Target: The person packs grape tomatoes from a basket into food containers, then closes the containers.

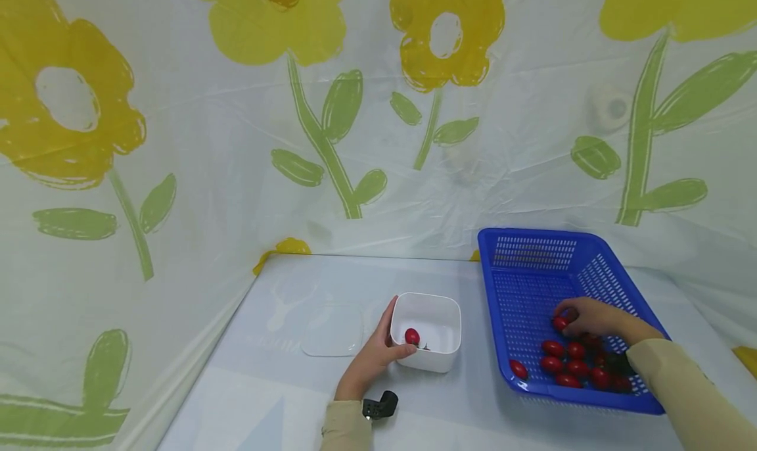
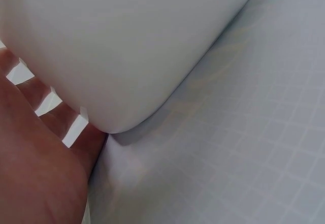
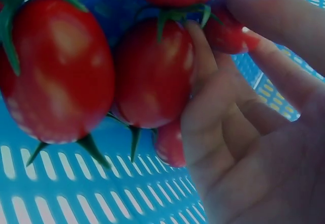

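My left hand (image 1: 374, 357) grips a square white container (image 1: 436, 361), thumb over its near rim and fingers along its left side. Inside lies one red cherry tomato (image 1: 412, 336) with a bit of green stem beside it. In the left wrist view, the container's smooth wall (image 2: 127, 46) fills the top, with my fingers against it. Over in the blue basket, my right hand (image 1: 596, 321) pinches a cherry tomato (image 3: 228, 33) between thumb and fingers. Several more cherry tomatoes (image 1: 552, 364) with green stems lie around it, largest in the right wrist view.
The blue perforated basket (image 1: 495, 319) stands at the right of the white table (image 1: 260, 385). A clear flat lid (image 1: 332, 332) lies left of the container. Behind the table hangs a white curtain (image 1: 225, 155) with yellow flowers. Black cameras (image 1: 381, 406) sit at my wrists.
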`<state>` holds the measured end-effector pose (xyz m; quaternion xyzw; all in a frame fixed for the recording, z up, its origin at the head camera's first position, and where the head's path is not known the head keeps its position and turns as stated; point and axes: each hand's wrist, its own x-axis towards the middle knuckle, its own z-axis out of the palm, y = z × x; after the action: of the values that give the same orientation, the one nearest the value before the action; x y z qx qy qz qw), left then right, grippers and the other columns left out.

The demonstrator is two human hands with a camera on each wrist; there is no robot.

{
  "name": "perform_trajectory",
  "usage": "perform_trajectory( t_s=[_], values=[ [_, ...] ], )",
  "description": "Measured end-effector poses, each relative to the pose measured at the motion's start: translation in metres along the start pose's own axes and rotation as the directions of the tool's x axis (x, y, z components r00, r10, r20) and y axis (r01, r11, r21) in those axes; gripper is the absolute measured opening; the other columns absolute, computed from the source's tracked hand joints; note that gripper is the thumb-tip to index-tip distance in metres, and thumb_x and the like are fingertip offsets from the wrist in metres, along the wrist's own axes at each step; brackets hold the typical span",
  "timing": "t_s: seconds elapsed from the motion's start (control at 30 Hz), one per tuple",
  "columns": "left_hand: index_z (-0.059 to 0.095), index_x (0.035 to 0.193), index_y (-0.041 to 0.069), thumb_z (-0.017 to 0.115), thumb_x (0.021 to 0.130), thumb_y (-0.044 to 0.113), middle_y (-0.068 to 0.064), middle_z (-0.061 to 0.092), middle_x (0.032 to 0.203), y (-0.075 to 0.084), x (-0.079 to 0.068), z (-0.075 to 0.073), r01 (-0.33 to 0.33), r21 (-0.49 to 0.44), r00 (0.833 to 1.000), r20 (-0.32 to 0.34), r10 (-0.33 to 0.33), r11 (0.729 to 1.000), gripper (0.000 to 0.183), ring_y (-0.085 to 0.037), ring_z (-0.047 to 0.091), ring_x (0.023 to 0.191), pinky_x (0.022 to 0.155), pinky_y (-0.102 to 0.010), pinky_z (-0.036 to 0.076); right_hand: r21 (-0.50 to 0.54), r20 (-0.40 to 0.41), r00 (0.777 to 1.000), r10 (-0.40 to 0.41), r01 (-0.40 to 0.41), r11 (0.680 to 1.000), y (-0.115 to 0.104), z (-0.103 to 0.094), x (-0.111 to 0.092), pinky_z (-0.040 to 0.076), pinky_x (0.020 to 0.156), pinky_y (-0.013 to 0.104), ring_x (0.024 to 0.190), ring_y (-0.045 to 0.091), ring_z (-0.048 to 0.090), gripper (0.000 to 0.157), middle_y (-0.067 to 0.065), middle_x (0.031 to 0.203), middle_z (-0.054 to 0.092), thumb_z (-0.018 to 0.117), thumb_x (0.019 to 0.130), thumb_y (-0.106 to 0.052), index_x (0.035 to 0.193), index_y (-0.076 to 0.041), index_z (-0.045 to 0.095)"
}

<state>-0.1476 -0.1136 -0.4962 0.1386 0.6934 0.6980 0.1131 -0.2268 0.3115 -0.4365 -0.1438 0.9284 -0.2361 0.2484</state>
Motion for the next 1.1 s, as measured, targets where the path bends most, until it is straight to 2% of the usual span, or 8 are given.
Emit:
perform_trajectory(
  t_s=[0.13,0.43,0.6,0.67,0.87,1.1],
  values=[
    [0.006,0.143,0.035,0.066,0.078,0.017,0.000,0.018,0.146,-0.008,0.002,-0.001,-0.017,-0.010,1.000,0.002,0.017,1.000,0.090,-0.023,0.027,0.128,0.103,-0.046,0.020,0.021,-0.013,1.000,0.000,0.000,1.000,0.000,-0.001,0.002,0.050,0.066,0.038,0.080,0.022,0.056,0.034,0.008,0.091,0.058,0.067,0.074,-0.011,0.105,0.001,0.056],
    [0.008,0.139,0.043,0.067,0.078,0.020,0.001,0.019,0.145,-0.008,-0.001,0.000,-0.005,-0.009,1.000,0.003,0.005,1.000,0.088,-0.022,0.029,0.126,0.103,-0.045,0.022,0.033,-0.099,0.994,-0.040,0.044,0.998,-0.012,-0.006,-0.003,0.050,0.061,0.035,0.081,0.025,0.057,0.037,0.014,0.096,0.058,0.065,0.075,-0.010,0.108,0.004,0.054],
    [0.005,0.143,0.033,0.068,0.078,0.020,0.000,0.021,0.144,0.010,-0.006,0.002,0.001,-0.019,1.000,0.016,0.000,1.000,0.091,-0.027,0.027,0.127,0.103,-0.048,0.020,0.002,-0.152,0.984,-0.093,0.094,0.996,-0.028,-0.012,-0.007,0.049,0.060,0.034,0.075,0.021,0.057,0.037,0.015,0.099,0.058,0.063,0.079,-0.013,0.111,0.003,0.054],
    [0.005,0.143,0.032,0.068,0.078,0.019,0.000,0.020,0.144,0.011,-0.005,0.002,0.006,-0.022,1.000,0.017,-0.006,1.000,0.091,-0.027,0.026,0.128,0.103,-0.049,0.019,-0.005,-0.178,0.977,-0.120,0.121,0.993,-0.033,-0.015,-0.010,0.049,0.061,0.034,0.076,0.022,0.057,0.036,0.015,0.100,0.059,0.063,0.080,-0.015,0.111,0.002,0.054],
    [0.007,0.141,0.039,0.068,0.078,0.018,-0.001,0.020,0.145,-0.007,0.001,0.000,0.000,-0.016,1.000,-0.001,0.000,1.000,0.091,-0.022,0.028,0.127,0.103,-0.047,0.020,0.005,-0.290,0.941,-0.177,0.187,0.982,-0.046,-0.024,-0.018,0.051,0.064,0.034,0.084,0.023,0.059,0.037,0.016,0.103,0.059,0.061,0.084,-0.023,0.113,-0.001,0.053],
    [0.011,0.139,0.044,0.068,0.077,0.020,0.004,0.021,0.144,-0.008,0.002,-0.002,0.006,-0.001,1.000,-0.015,-0.006,1.000,0.087,-0.020,0.028,0.127,0.104,-0.046,0.019,0.016,-0.370,0.902,-0.221,0.245,0.969,-0.069,-0.020,-0.026,0.051,0.066,0.037,0.090,0.030,0.059,0.046,0.023,0.112,0.054,0.055,0.088,-0.029,0.126,-0.004,0.045]
  ],
)
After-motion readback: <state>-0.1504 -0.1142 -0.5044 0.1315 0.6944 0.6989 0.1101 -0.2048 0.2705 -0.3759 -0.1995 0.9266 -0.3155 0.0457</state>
